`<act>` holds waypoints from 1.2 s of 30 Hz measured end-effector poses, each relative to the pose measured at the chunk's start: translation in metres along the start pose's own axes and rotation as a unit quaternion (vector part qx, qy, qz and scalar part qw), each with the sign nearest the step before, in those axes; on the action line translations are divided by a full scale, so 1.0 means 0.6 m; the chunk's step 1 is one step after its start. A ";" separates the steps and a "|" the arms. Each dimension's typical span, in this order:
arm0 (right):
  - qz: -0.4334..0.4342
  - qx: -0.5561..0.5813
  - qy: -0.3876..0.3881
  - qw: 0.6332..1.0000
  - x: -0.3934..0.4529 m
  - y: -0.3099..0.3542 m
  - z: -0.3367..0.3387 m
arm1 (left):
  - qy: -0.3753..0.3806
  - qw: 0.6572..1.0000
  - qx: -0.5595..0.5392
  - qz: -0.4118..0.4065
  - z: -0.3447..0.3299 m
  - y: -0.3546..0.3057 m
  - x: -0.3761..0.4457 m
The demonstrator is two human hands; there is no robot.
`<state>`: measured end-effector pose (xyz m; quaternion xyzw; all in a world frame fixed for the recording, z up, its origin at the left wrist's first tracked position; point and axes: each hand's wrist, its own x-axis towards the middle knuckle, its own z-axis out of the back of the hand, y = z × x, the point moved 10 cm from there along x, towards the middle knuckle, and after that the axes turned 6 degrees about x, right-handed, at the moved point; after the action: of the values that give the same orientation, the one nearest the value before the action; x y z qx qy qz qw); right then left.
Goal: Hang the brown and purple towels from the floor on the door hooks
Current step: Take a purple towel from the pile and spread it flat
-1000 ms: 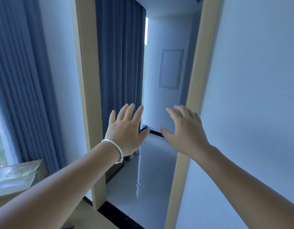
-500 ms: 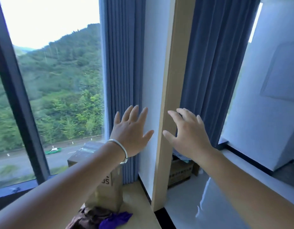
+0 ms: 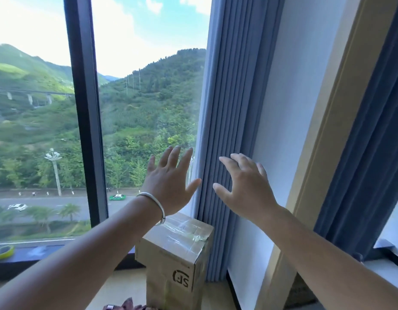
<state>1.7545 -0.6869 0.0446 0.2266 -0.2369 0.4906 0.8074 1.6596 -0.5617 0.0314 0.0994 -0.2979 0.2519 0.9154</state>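
Nothing has been hung yet, as far as I can see. Both arms are stretched out in front of the person, towards the window (image 3: 137,108) and the blue curtain (image 3: 227,108). The left hand (image 3: 171,182), with a silver bangle (image 3: 156,204) at the wrist, is spread wide and holds nothing. The right hand (image 3: 245,189) has loosely bent fingers and is empty too.

Only a scrap of brownish cloth (image 3: 126,305) shows on the floor at the bottom edge of the view, just beside the foot of the taped cardboard box (image 3: 177,253); I take it for the brown towel. The purple towel is not in sight, nor are the door hooks. So I judge the whole job remains: bend down, gather both towels, carry them to the door.
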 end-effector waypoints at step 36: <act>0.166 0.158 0.483 0.845 -0.200 0.019 -1.125 | 0.400 0.836 -0.022 0.375 -0.982 0.353 -0.421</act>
<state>1.8037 -0.3604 -0.5566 0.0432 0.2297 0.6955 0.6795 1.6657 -0.2870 -0.5850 -0.1498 0.0739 0.5871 0.7921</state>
